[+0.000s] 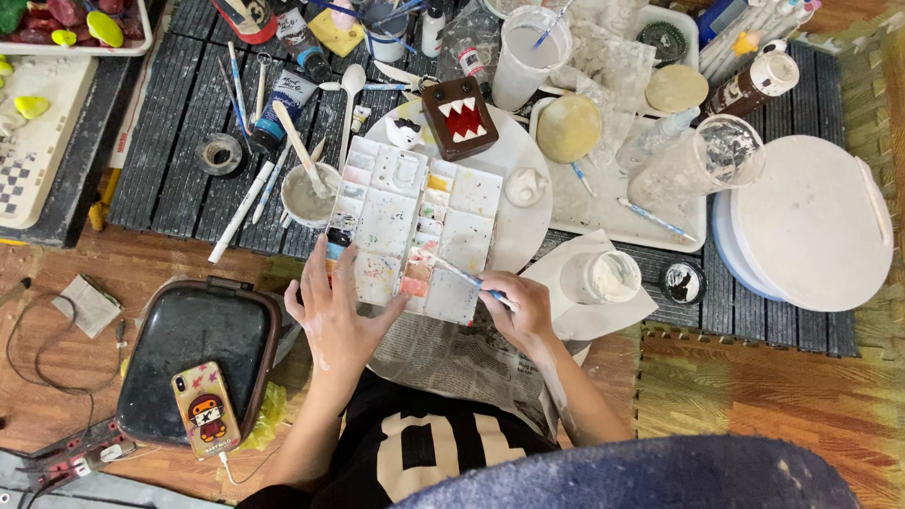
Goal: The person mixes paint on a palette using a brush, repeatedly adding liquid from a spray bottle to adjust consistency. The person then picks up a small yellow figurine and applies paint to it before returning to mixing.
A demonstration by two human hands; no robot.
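A white paint palette (pixel 415 226) with many stained wells lies on a round white board (pixel 523 221). My left hand (pixel 335 306) rests flat on the palette's near left edge. My right hand (pixel 518 306) grips a thin blue-handled brush (pixel 457 271), its tip dipping into a well near the palette's lower middle. Just beyond the palette sits a small brown box-shaped figure (pixel 459 118) with a red mouth and white jagged teeth.
A cup of grey water (pixel 309 196), paint tubes (pixel 283 104), brushes and a spoon lie to the left. A black case (pixel 193 353) holds a phone (pixel 205 410). Jars (pixel 599 275), a plastic cup (pixel 528 52), round discs (pixel 568 127) and a white turntable (pixel 811 221) stand to the right.
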